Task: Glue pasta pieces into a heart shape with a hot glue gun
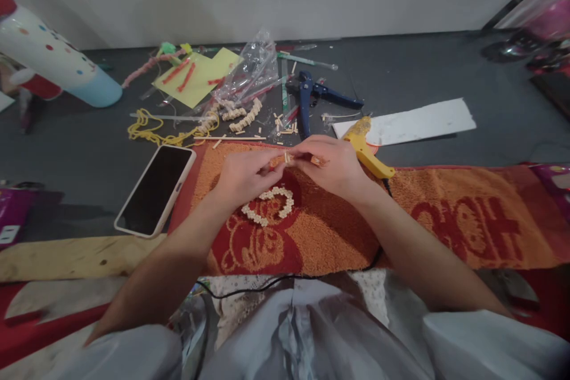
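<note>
Over the orange and red towel [338,231], my left hand [249,175] and my right hand [332,166] meet fingertip to fingertip. Both are closed in a pinch on a small cluster of short pale wooden sticks [287,157], partly covered by the fingers. Just below my left hand lies a heart-shaped outline of small pale wooden pieces [285,211] on the towel. A yellow glue gun [367,151] rests beside my right hand, its nozzle end over a white board [418,122]. Behind the hands are loose cut stick bits [285,124] and curved strips of joined pieces [247,117].
A phone [155,190] lies left of the towel. Blue-handled cutters [307,101], clear plastic wrap [253,65], yellow paper [191,83] and yellow string [142,127] sit toward the wall. A bottle [57,53] stands at the far left. A black cord [258,290] runs along the front edge.
</note>
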A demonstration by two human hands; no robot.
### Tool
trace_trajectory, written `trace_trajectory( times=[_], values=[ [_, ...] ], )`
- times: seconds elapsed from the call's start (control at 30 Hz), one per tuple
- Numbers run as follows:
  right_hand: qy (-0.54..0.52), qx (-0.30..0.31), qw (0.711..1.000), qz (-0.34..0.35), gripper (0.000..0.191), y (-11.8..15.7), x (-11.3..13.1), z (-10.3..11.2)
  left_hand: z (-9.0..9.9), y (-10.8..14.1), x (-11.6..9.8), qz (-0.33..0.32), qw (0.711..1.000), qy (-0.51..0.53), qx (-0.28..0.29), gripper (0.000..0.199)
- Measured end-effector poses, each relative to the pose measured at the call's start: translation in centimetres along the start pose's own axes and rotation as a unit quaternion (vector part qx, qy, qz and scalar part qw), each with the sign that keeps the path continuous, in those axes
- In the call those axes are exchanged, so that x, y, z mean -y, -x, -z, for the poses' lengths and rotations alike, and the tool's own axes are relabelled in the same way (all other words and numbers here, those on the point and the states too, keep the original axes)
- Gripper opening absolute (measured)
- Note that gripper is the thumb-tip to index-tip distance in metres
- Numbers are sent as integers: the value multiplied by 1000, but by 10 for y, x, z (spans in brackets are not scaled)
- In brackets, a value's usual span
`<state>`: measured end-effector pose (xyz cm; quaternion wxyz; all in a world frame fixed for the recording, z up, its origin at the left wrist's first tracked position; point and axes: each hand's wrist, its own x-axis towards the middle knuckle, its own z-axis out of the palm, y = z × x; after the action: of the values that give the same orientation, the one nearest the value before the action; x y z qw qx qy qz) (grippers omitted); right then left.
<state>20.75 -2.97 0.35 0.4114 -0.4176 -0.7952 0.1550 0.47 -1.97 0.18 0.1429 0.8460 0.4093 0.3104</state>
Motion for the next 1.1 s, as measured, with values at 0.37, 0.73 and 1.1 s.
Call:
trace_trajectory(
  times=[0.37, 0.73, 1.1],
  values=[
    [-45, -40, 998, 0, 12, -5, 8, 7, 1, -10, 3, 273, 857, 435, 43, 28],
    [-127, 7, 986, -108, 11, -7, 13, 5, 6, -11, -2, 303, 823, 464, 127, 31],
    [-205, 47, 961, -177, 13, -9, 13, 5, 6, -8, 4, 296, 828, 442, 177, 33]
  ],
)
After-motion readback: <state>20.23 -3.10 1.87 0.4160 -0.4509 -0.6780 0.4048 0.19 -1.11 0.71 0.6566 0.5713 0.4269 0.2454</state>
